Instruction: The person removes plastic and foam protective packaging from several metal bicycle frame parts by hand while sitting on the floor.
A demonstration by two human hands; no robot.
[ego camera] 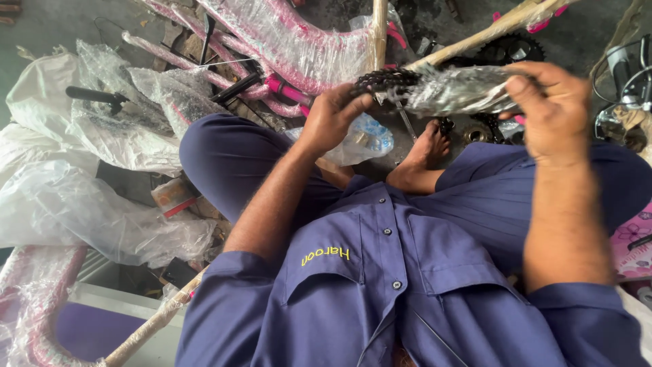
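Chain (384, 80) in hands (333, 115) (553, 109) — cluttered concrete floor (41, 27)

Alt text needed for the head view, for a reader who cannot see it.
A seated person's left hand and right hand hold a black bicycle chain partly inside a clear plastic wrapper. Beyond it lie a plastic-wrapped pink bicycle frame, a chainring and loose plastic sheets.

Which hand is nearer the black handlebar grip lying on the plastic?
Left. The left hand is closer to the grip; the right hand is far across.
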